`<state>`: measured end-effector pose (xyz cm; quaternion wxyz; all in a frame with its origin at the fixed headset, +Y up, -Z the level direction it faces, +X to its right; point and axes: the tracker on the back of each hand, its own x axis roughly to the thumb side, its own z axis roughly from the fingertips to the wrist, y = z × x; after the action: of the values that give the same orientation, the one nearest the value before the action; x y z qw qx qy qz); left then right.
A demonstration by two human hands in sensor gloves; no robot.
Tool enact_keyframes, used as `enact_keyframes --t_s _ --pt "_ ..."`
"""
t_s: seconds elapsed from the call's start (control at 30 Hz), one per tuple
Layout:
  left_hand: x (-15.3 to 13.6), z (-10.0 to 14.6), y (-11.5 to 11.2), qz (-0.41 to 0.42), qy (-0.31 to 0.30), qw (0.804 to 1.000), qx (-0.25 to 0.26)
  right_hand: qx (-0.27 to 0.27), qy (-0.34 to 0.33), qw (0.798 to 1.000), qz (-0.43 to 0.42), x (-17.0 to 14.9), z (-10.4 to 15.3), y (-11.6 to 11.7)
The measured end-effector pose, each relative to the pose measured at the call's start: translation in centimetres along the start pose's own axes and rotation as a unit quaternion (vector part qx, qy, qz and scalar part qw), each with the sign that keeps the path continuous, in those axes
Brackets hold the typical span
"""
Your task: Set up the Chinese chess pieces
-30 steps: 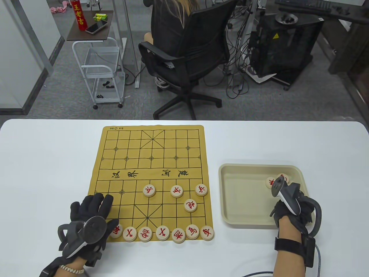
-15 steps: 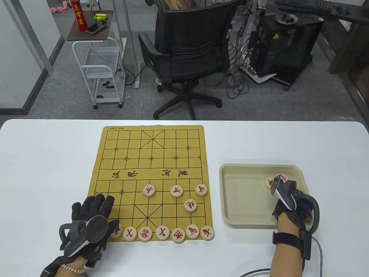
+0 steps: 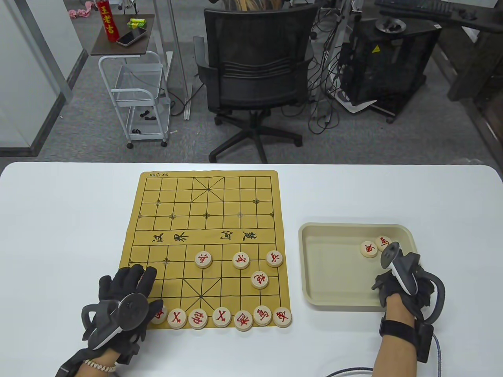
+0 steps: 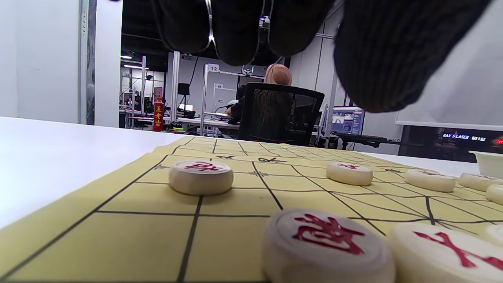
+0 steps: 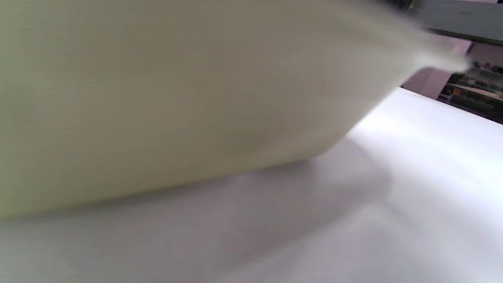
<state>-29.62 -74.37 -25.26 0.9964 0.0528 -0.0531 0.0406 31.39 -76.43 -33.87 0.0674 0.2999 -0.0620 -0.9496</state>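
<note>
The yellow board (image 3: 204,220) lies mid-table. A row of several red-lettered pieces (image 3: 222,317) lines its near edge. Three pieces (image 3: 240,260) and one more (image 3: 259,279) stand further up. My left hand (image 3: 133,280) lies spread over the board's near-left corner. In the left wrist view its fingers (image 4: 235,31) hang above a piece (image 4: 201,177) without touching it. My right hand (image 3: 387,286) is at the near-right corner of the beige tray (image 3: 300,267); the tracker hides its fingers. Two pieces (image 3: 369,249) lie in the tray just beyond it.
The board's far half has no pieces on it. The right wrist view shows only the tray's outer wall (image 5: 157,98), blurred, and the white table (image 5: 393,196). An office chair (image 3: 255,70) and a small cart (image 3: 133,86) stand beyond the table.
My right hand has drawn back toward the tray's near-right corner, uncovering the two pieces in the tray. My left hand has hardly moved. The chair behind has turned.
</note>
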Motion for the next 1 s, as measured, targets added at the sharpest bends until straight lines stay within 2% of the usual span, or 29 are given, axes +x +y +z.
enact_keyframes --t_s 0.17,0.27,0.33,0.47,0.53,0.63,0.73,0.83,1.0 --pt "0.0 0.0 0.0 0.004 -0.002 1.0 -0.001 -0.05 -0.064 0.995 -0.059 2.0 3.4 -2.1" --pt "0.0 0.2 0.2 0.009 -0.007 1.0 0.005 -0.089 -0.143 0.98 -0.108 4.7 7.2 -4.1" --pt "0.1 0.3 0.3 0.012 -0.009 1.0 0.008 -0.113 -0.201 0.965 -0.128 6.7 10.1 -5.3" --pt "0.1 0.5 0.4 0.014 -0.011 1.0 0.01 -0.145 -0.311 0.92 -0.189 11.1 16.8 -7.0" --pt "0.0 0.6 0.5 0.016 -0.012 1.0 0.012 -0.147 -0.357 0.897 -0.214 13.0 19.6 -7.3" --pt "0.1 0.6 0.4 0.013 -0.016 1.0 0.012 -0.153 -0.406 0.877 -0.205 15.8 23.1 -7.0" --pt "0.2 0.7 0.3 0.01 -0.02 1.0 0.011 -0.17 -0.432 0.864 -0.194 17.7 25.0 -5.9" --pt "0.5 0.7 0.1 0.005 -0.025 1.0 0.007 -0.176 -0.447 0.858 -0.18 18.7 25.7 -4.6" --pt "1.9 0.9 0.1 0.007 -0.056 0.998 0.0 -0.198 -0.467 0.846 -0.165 18.4 26.1 -3.9"
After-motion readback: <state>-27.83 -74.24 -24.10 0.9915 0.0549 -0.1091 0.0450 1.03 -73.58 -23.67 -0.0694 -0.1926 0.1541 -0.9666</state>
